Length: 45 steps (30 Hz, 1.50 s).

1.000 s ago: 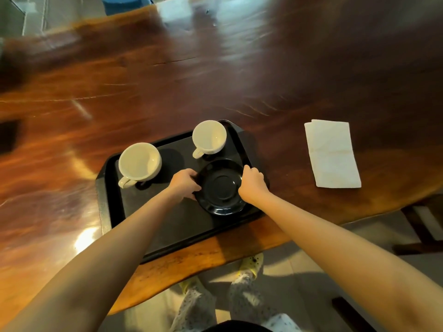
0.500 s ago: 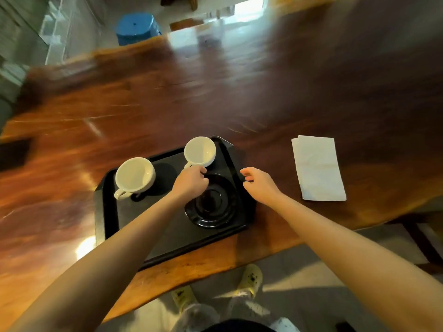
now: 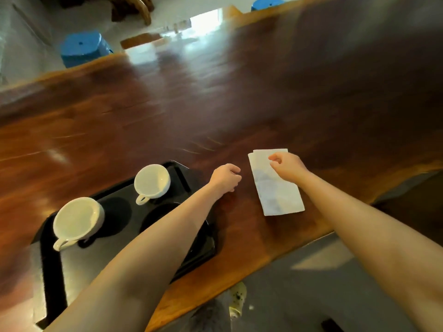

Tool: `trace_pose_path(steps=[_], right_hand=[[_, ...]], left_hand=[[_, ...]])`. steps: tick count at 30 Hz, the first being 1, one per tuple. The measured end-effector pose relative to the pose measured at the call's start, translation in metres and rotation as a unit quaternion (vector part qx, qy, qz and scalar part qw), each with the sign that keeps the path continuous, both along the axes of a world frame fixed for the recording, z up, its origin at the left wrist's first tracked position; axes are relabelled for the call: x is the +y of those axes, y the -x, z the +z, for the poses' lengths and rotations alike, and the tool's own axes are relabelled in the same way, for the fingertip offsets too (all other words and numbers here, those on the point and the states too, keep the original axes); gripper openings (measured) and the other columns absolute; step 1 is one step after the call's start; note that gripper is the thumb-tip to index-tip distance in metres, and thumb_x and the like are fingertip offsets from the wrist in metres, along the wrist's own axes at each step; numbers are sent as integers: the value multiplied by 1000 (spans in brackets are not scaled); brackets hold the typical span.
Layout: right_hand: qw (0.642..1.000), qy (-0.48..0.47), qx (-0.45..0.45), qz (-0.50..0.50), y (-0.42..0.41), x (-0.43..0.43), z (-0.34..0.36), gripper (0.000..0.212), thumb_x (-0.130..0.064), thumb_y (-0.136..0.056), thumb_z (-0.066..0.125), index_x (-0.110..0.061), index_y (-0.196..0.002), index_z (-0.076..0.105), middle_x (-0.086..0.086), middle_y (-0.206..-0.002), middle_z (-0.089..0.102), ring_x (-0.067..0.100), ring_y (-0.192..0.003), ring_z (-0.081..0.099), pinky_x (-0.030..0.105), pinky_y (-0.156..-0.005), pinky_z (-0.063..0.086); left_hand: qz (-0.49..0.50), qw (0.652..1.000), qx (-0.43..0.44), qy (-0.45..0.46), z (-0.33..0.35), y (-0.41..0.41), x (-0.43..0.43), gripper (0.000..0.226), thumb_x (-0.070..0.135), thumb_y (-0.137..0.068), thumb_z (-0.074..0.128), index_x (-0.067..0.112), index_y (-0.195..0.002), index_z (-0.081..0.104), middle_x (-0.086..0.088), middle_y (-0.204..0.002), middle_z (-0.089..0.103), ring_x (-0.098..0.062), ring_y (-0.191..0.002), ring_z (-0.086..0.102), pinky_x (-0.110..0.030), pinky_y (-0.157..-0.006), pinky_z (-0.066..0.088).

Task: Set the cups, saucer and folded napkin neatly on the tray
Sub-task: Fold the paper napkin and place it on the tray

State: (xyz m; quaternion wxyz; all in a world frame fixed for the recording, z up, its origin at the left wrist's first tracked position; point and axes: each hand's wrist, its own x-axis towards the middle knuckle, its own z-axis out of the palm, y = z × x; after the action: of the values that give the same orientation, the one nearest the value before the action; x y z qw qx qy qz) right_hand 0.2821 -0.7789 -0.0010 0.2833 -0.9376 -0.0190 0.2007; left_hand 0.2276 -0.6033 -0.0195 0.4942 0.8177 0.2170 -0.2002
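The black tray (image 3: 60,279) sits at the near edge of the wooden table (image 3: 239,104), and everything else is placed from it. On the tray's left part stands a large white cup (image 3: 76,220), upright, handle toward the person. Toward the tray's far right corner stands a smaller white cup (image 3: 152,179), also upright with its handle pointing near. The dark saucer (image 3: 155,214) lies on the tray just near of that small cup, mostly hidden under the left forearm. The left hand (image 3: 225,178) hangs over bare table just right of the tray, fingers loosely curled, holding nothing. Further right of the tray, well off it, the folded white napkin (image 3: 278,190) lies flat on the table. The right hand (image 3: 286,166) is over its far end, thumb and forefinger drawn together at the napkin; whether they actually pinch it, I cannot tell.
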Motion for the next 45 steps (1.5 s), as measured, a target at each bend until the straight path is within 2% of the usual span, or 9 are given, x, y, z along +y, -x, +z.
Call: trace_pose_path(steps=[8,12,19,29,32,35,37,40,45], right_hand=[[986,124,-75,80,-54,8,-35,36,-25,-96,45,-19,-131,51,9,-132,55,26,-123,45,40,-100,42],[975,132,-94,149,-74,16,-55,31,-23,-95,48,-20,-125,56,4,-127,58,24,-122,43,40,-99,39],[980,7,-141,142,-81,7,-76,11,-21,-87,62,-15,-93,70,2,-101,67,19,-104,50,38,-90,42],[970,-72,-136,188,-85,9,-86,13,-21,-86,63,-14,-93,71,2,-97,67,18,-100,50,40,-87,46],[971,-72,-141,182,-82,10,-92,13,-20,-87,61,-15,-94,70,3,-100,67,19,-100,50,38,-85,46],[968,-75,-135,197,-82,7,-91,15,-17,-88,60,-12,-99,68,6,-103,65,22,-102,51,39,-85,46],[964,-96,-143,202,-83,1,-85,21,-14,-89,57,-10,-108,64,8,-107,64,24,-106,51,37,-89,46],[940,-75,-241,229,-69,-17,-81,30,-14,-93,50,-6,-121,58,12,-121,62,26,-118,53,38,-102,45],[875,17,-251,414,-35,-47,-95,51,-9,-88,58,-9,-137,43,11,-144,45,24,-138,32,38,-113,19]], left_hand=[[29,1000,-3,-2,-49,-79,-18,49,5,-83,61,17,-129,48,-7,-112,63,-23,-93,65,-38,-84,57],[25,999,-27,-8,-61,-102,-19,39,4,-83,63,17,-120,56,3,-81,61,-17,-67,68,-25,-61,59],[-13,998,-47,-37,-66,-106,-13,4,11,-84,66,13,-86,69,-1,-73,67,-16,-65,70,-27,-65,60],[12,999,-25,-30,-59,-107,-15,5,9,-83,66,13,-83,69,-5,-80,68,-10,-60,66,-12,-51,53],[39,997,-45,-52,-52,-95,-19,14,8,-88,58,10,-98,67,-10,-96,69,-15,-74,67,-23,-68,58],[29,958,-199,-205,-51,-55,-41,16,8,-88,53,10,-101,62,-9,-101,63,-21,-91,59,-31,-78,51],[-48,929,-260,-258,-54,-24,-67,24,8,-85,55,7,-108,61,-14,-110,62,-29,-103,59,-39,-87,50],[-143,894,-205,-372,-67,7,-102,47,25,-92,50,7,-135,44,-16,-142,47,-33,-133,41,-45,-111,32],[-125,895,-132,-408,-81,50,-130,61,42,-97,29,6,-145,23,-14,-154,24,-31,-142,21,-49,-114,23]])
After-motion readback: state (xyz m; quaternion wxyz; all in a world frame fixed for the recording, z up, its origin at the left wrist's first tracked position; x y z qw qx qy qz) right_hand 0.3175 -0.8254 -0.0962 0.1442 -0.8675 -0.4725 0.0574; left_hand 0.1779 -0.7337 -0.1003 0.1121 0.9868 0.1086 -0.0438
